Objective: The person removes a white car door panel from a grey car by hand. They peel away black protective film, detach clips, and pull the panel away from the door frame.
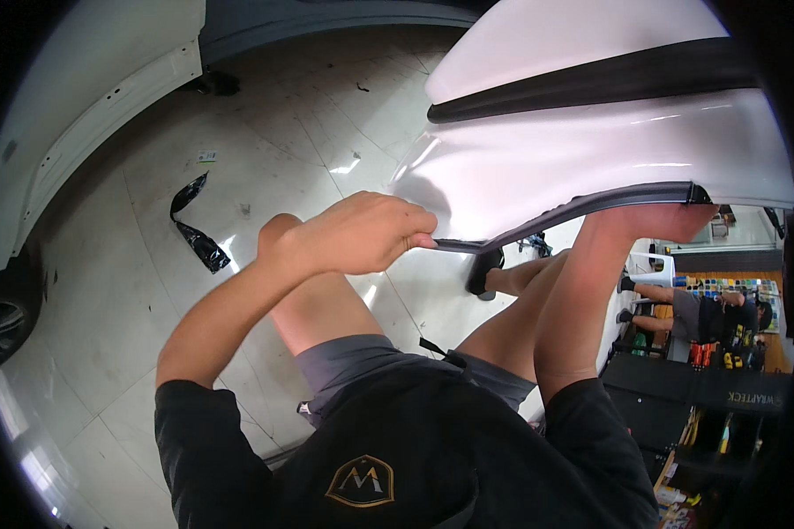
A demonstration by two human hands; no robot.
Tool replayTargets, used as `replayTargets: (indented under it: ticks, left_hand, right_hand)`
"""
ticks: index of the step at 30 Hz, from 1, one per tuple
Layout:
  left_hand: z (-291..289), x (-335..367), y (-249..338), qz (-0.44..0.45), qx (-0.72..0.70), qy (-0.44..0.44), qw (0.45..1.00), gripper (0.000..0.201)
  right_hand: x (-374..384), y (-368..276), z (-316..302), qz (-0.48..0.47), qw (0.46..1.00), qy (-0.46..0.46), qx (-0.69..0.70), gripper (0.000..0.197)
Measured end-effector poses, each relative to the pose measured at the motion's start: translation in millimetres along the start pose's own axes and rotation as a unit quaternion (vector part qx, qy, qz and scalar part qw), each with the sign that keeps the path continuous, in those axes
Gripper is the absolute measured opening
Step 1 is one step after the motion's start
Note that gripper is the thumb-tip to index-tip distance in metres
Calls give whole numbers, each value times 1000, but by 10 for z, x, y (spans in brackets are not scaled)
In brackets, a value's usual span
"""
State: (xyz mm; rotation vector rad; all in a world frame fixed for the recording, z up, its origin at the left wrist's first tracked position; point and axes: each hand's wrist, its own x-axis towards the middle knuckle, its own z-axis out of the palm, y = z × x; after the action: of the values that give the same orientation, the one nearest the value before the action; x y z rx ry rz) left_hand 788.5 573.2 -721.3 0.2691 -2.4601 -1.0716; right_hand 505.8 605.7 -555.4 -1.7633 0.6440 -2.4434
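Note:
A glossy white car panel fills the upper right, with a wide dark trim band across it. Along its near lower edge runs a narrow black rubber strip. My left hand is closed at the panel's left corner, thumb and fingers pinching the strip's left end. Beneath the strip's right end, my right hand reaches up against the panel's underside. Its fingers are mostly hidden there, so their grip does not show.
A crumpled piece of black film and a small label lie on the tiled floor. Another car's pale body and wheel stand at left. At right are another person and a black tool cart with tools.

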Motion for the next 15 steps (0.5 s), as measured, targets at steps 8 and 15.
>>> replayTargets:
  ticks: [8,15]
  left_hand:
    - [238,-76,-245,136,-96,136,977,16]
    - [368,-199,-207,176,90,212,957,23]
  right_hand:
    - [235,33,-191,-29,993,37,-105,21]
    - [207,22,-172,-47,990,51,-124,20]
